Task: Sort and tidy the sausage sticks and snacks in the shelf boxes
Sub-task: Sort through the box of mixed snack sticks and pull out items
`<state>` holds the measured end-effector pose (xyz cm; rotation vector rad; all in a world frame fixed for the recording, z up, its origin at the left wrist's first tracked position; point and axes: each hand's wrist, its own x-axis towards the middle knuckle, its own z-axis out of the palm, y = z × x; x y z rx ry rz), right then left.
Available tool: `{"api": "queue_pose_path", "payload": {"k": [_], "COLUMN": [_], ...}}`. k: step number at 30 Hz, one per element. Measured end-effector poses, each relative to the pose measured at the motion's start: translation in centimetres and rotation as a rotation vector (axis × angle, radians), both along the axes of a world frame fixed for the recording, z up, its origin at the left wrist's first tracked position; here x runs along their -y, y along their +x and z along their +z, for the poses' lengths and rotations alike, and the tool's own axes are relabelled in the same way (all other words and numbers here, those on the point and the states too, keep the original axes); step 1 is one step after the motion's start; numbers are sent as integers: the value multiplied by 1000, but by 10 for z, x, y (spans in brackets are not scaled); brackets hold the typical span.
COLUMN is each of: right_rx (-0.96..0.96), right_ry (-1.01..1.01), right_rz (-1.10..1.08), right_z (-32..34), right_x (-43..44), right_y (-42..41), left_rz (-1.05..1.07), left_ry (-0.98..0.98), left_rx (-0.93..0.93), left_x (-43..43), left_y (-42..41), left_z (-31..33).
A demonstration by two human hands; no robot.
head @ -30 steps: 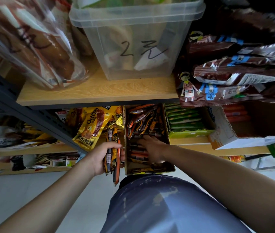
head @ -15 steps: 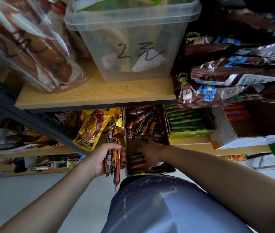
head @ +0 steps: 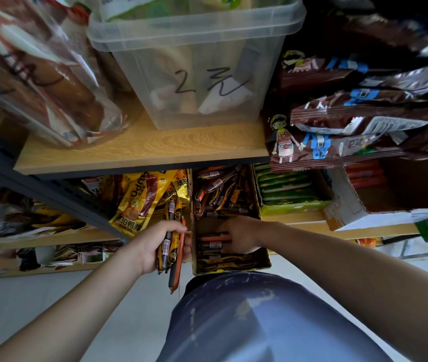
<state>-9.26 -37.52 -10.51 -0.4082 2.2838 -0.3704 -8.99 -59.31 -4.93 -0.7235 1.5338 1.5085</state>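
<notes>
Head view: left hand (head: 152,246) clutches spare sausage sticks (head: 171,244) beside the cardboard box (head: 265,259), seemingly freeing the right hand (head: 241,236), curled round an orange stick (head: 211,239) inside.

The clear bin (head: 194,61) reads "2元"; the yellow packet (head: 134,202) reads "UPO".

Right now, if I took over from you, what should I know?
Left hand grips a bundle of sausage sticks beside the cardboard box.
Right hand is inside the box, fingers on the lined-up sticks; whether it grips one is unclear.
Done: a neat row at the box's near end.
Left: the jumbled pile at the far end, plus the bundle.
</notes>
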Motion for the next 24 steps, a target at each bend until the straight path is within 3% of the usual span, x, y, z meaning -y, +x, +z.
{"api": "queue_pose_path", "payload": {"k": [3, 8, 12, 19, 24], "right_rx": [-44, -200, -335, -492, -386], "right_ry": [-21, 124, 99, -291, -479], "right_rz": [-21, 82, 108, -810, -1199], "right_z": [4, -1, 17, 39, 26], "right_x": [-3, -5, -14, -84, -102], "right_y": [-4, 6, 11, 30, 53], "left_rz": [-81, -177, -376, -678, -742], "left_ry": [-19, -39, -162, -182, -211], "left_rx": [-15, -78, -260, -416, -548], "left_x": [-3, -18, -33, -76, -99], "left_y": [0, -6, -15, -29, -33], "left_z": [6, 16, 25, 29, 9]}}
